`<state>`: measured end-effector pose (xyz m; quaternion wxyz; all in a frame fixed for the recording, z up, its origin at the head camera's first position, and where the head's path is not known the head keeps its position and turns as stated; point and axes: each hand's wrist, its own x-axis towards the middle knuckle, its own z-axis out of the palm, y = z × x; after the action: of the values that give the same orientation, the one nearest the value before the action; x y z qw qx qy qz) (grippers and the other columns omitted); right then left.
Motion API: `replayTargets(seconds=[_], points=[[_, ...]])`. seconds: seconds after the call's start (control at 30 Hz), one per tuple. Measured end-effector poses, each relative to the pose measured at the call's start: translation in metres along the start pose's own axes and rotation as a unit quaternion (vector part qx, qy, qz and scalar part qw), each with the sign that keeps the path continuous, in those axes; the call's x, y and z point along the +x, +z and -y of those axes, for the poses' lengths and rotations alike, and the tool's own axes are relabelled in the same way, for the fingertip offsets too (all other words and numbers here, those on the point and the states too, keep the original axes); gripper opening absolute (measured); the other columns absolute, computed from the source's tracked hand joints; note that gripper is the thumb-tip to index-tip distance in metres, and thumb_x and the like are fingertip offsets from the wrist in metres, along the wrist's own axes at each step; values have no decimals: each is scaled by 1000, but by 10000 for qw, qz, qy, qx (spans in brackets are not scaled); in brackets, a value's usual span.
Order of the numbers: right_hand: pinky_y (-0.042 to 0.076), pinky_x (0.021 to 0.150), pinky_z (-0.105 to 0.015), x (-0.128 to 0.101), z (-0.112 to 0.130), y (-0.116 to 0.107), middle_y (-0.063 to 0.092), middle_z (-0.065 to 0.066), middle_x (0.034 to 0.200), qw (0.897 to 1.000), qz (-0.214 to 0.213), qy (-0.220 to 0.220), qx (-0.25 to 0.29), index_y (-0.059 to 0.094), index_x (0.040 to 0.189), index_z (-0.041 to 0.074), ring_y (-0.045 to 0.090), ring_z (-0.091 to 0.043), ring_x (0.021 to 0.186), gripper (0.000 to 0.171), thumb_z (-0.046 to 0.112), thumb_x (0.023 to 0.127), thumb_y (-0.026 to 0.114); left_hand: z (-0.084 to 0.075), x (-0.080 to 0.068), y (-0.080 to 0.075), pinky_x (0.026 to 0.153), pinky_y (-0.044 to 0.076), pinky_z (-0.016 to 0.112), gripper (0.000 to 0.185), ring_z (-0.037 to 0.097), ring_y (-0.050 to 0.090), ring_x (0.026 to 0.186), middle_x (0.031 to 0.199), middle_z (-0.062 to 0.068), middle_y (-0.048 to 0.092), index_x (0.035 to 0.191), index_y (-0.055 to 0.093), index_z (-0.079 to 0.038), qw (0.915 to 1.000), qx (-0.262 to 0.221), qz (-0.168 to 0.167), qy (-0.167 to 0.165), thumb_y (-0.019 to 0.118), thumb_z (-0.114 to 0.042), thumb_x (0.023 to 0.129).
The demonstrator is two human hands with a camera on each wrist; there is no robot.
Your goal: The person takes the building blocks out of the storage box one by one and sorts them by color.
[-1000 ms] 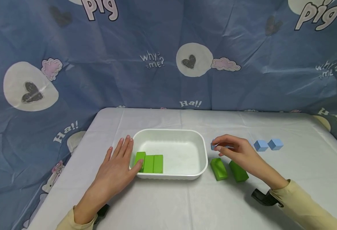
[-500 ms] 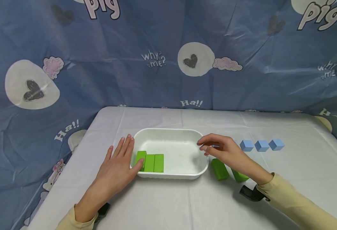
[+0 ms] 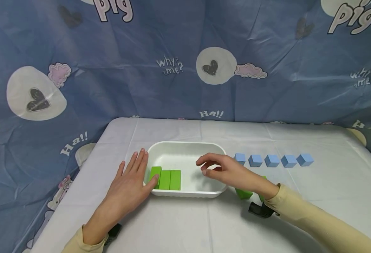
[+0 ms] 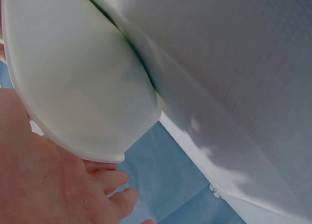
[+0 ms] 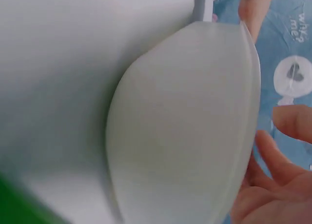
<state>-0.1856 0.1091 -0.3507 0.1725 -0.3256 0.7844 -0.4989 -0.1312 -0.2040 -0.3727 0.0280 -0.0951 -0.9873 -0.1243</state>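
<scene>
My left hand (image 3: 125, 191) lies along the left end of a white plastic tray (image 3: 201, 194), fingers straight outside the rim. Its thumb reaches over the front left corner, in front of the leftmost green block. Three green rectangular blocks (image 3: 164, 180) stand side by side in the tray's front left part. Above the right half of the tray hovers my right hand (image 3: 225, 171), its fingers loosely bent and nothing visible between them. In the right wrist view, a gap shows between thumb (image 5: 295, 121) and fingers beyond the tray's rim.
Several blue cubes (image 3: 272, 161) form a row to the right of the tray. Below them, partly hidden by the right forearm, lie two more green blocks (image 3: 243, 194). A blue patterned cloth (image 3: 179, 95) hangs behind the white-covered table (image 3: 179, 225).
My right hand has moved left, from over the blue cubes to above the tray, uncovering the cubes and partly covering the two loose green blocks. The left hand has stayed in place.
</scene>
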Motion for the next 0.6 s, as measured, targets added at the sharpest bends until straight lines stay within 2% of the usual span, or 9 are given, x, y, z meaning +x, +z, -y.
replayTargets(seconds=[0.2,0.47,0.6], points=[[48,96,-35,16,-6,12,58,-13,128,9985,522,-162,-4,59,127,3,58,-30,116,30,7,98,58,-1,0,0,115,7,58,83,30,8,149,163,12,12,157,16,-2,10000,-17,-16,-15,39,-57,100],[48,96,-31,34,-11,23,58,-11,130,9968,793,-62,-37,57,129,2,58,-27,118,32,10,99,57,-1,0,1,114,7,59,82,29,8,149,163,12,12,157,17,-2,10000,-20,-22,-28,40,-57,100],[46,98,-33,41,-12,28,56,-10,134,9951,959,-61,-215,54,134,0,56,-28,121,36,9,99,55,-1,0,0,114,6,59,82,30,8,149,163,12,13,157,17,-2,10000,-1,-8,-43,40,-57,100]])
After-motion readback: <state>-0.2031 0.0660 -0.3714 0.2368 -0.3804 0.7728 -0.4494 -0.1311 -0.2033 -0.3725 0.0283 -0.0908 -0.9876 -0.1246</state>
